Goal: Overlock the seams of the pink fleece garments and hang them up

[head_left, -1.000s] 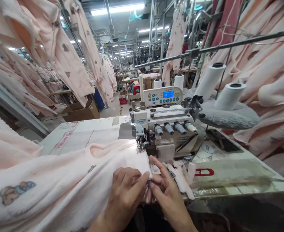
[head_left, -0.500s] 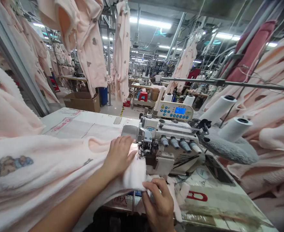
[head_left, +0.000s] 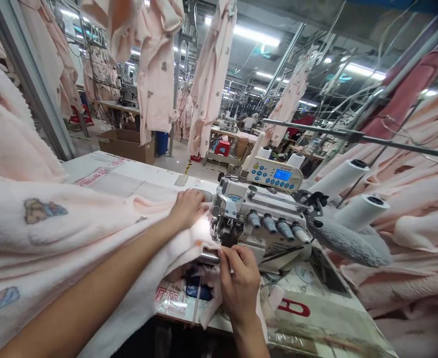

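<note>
A pale pink fleece garment [head_left: 103, 209] with printed bears stretches from the left to the needle area of a white overlock sewing machine [head_left: 237, 199]. On top of the cloth, just left of the presser foot, my left hand [head_left: 189, 209] has its fingers bent down and closed on the fabric. My right hand [head_left: 240, 273], in front of the machine, pinches the garment's near edge between thumb and fingers. The machine's lamp brightens the cloth by the needle. The tips of my left fingers are partly hidden.
White thread cones [head_left: 360, 211] stand right of the machine, beside a grey fuzzy pad [head_left: 356, 246]. Fabric scraps [head_left: 213, 288] lie below the machine head. Pink garments [head_left: 213, 79] hang around, and a metal bar [head_left: 311, 129] crosses behind. A cardboard box [head_left: 125, 145] stands beyond the table.
The cloth's near edge has moved up to the presser foot, and my right hand has risen with it. My left hand has shifted slightly forward. The view has tilted a little.
</note>
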{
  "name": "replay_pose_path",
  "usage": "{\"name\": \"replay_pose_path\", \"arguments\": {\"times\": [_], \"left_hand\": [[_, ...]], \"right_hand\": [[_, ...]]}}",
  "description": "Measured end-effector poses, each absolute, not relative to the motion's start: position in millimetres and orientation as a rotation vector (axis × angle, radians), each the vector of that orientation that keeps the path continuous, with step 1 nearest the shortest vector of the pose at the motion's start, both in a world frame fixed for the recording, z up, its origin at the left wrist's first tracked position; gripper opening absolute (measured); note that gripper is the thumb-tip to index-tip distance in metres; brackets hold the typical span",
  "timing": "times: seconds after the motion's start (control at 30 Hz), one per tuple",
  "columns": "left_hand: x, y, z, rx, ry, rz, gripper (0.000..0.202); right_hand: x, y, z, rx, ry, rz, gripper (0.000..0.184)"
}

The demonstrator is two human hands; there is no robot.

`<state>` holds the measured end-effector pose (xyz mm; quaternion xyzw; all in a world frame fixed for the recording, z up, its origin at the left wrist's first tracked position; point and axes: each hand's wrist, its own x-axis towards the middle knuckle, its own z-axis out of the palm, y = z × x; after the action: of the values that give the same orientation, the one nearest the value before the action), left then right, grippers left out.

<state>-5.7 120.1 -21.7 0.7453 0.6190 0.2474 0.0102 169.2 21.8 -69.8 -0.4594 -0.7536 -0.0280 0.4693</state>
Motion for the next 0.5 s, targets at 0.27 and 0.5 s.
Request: {"name": "replay_pose_path", "arguments": {"times": [0.27,0.5], "left_hand": [[-12.1,162.5,-14.7,2.182,2.096,0.682,0.036],[-56.1,81.7,-23.7,2.015,2.233,0.496,0.048]], "right_hand": [[147.8,-4.3,-67.2,-1.096,-1.804,-0.034,0.015],[141.7,-20.0,-74.6,-1.096,-1.791,0.482,0.02]]}}
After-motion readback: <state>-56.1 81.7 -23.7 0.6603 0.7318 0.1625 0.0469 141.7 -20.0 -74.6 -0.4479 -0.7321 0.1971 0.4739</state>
